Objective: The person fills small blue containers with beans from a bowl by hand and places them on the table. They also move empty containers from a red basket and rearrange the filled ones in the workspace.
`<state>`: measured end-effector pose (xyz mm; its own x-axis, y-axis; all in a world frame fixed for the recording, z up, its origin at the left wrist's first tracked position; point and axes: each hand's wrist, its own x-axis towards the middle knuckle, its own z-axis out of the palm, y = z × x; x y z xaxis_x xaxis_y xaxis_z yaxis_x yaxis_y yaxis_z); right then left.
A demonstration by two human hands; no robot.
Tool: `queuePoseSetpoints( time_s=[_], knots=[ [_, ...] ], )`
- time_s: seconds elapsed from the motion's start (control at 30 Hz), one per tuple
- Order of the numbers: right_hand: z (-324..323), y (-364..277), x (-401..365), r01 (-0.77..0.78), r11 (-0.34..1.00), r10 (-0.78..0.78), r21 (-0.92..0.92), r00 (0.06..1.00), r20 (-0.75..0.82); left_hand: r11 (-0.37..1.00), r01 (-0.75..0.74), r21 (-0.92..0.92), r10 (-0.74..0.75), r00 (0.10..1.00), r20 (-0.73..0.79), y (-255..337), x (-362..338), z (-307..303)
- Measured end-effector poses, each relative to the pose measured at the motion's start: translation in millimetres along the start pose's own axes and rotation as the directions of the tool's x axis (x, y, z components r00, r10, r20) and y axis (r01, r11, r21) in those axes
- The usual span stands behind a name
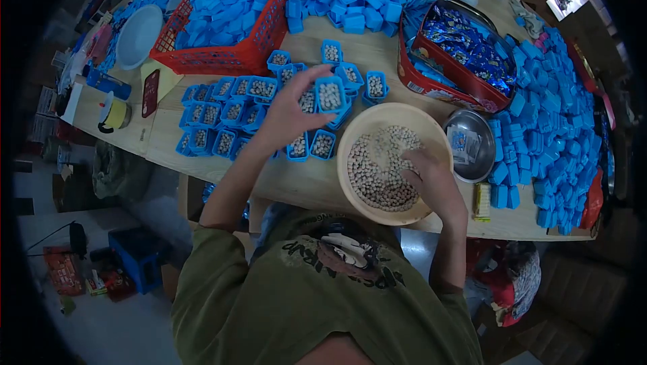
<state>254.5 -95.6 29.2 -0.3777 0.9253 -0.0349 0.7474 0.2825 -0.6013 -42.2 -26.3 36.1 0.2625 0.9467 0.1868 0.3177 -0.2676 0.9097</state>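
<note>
My left hand (pixel 290 117) curves its thumb and forefinger around a small blue box (pixel 330 95) filled with pale round pellets, above other filled boxes. Inside the beige bowl (pixel 345 193) at the table's front, my right hand (pixel 435 179) dips its curled fingers among many small pellets (pixel 374 169). The fingertips there are partly hidden, so what they hold cannot be made out. Left of the bowl, rows of filled blue boxes (pixel 232 110) stand close together, some stacked.
A red basket (pixel 202 62) of blue boxes is at the back left. Loose blue boxes (pixel 539 136) pile up on the right. A red tin (pixel 458 92) holds blue wrappers, and a metal bowl (pixel 480 171) with packets adjoins the beige bowl. A yellow cup (pixel 116 113) stands far left.
</note>
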Motion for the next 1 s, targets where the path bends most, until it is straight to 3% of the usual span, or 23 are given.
queuePoseSetpoints(
  time_s=[0.13, 0.3, 0.4, 0.6, 0.73, 0.8, 0.83, 0.9, 0.93, 1.0],
  knots=[
    [5, 3, 5, -0.064, 0.998, 0.065, -0.015, 0.997, 0.040, 0.982, -0.014, 0.187, 0.026, 0.998, -0.062, -26, 31, -23],
    [9, 10, 3, -0.073, 0.997, 0.073, -0.003, 0.997, 0.036, 0.945, 0.087, 0.316, -0.107, 0.993, 0.045, -49, 58, -23],
    [8, 14, 2, -0.072, 0.997, 0.070, 0.020, 0.996, 0.059, 0.916, 0.041, 0.400, -0.080, 0.993, 0.082, -59, 63, -20],
    [10, 19, 5, -0.066, 0.998, 0.065, 0.006, 0.993, 0.097, 0.885, 0.060, 0.461, -0.140, 0.980, 0.143, -58, 66, -20],
    [11, 18, 8, -0.106, 0.994, 0.106, 0.000, 0.989, 0.100, 0.873, -0.005, 0.487, -0.073, 0.987, 0.140, -53, 63, -26],
    [16, 23, 10, -0.142, 0.975, 0.144, -0.172, 0.990, -0.003, 0.873, -0.001, 0.488, -0.044, 0.996, 0.081, -59, 70, -35],
    [18, 24, 11, -0.138, 0.975, 0.138, -0.174, 0.990, -0.011, 0.871, -0.008, 0.492, -0.035, 0.996, 0.078, -61, 80, -38],
    [19, 24, 13, -0.188, 0.949, 0.216, -0.253, 0.973, 0.085, 0.827, 0.118, 0.549, -0.068, 0.992, -0.111, -67, 108, -50],
    [20, 22, 14, -0.182, 0.950, 0.208, -0.255, 0.975, 0.078, 0.826, 0.114, 0.552, -0.059, 0.991, -0.117, -74, 123, -55],
    [23, 18, 15, -0.229, 0.936, 0.271, -0.267, 0.953, 0.135, 0.632, 0.311, 0.710, -0.263, 0.948, -0.181, -95, 152, -58]
  ],
)
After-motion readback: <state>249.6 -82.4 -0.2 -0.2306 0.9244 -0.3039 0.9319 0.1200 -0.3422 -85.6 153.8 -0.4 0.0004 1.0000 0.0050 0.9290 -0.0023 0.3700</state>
